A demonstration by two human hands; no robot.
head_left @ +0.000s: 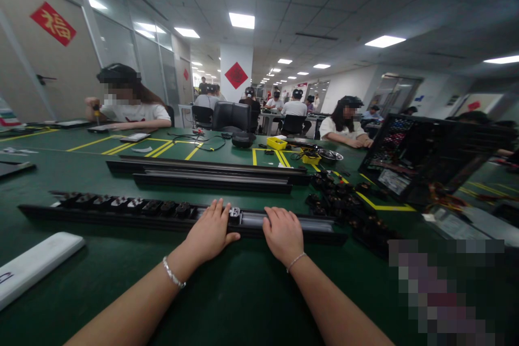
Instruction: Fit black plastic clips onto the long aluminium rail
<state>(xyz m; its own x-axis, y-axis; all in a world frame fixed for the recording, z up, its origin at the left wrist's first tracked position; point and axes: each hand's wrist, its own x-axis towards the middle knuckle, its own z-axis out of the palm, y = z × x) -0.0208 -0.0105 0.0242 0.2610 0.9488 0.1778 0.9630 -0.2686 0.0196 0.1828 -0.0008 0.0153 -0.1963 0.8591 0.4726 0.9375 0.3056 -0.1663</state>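
A long black channel [101, 215] lies across the green table in front of me. A row of socket modules [152, 207] sits in its left and middle part, some showing metal contacts on top. My left hand [208, 231] lies over the channel, fingers stretched out and thumb apart. Just right of its fingertips is a single light-faced module [234, 214] in the channel. Further right, my right hand [284, 232] rests on the channel with fingers apart and slightly bent. Between the hands the pale inside of the channel shows. What lies beneath my palms is hidden.
Two more black channels [211, 179] lie behind. A pile of black modules [334, 197] is at the right end, near an open computer case [421, 157]. A white bar-shaped object [40, 265] lies left. Yellow trays [277, 143] stand further back. Co-workers [130, 108] sit across the table.
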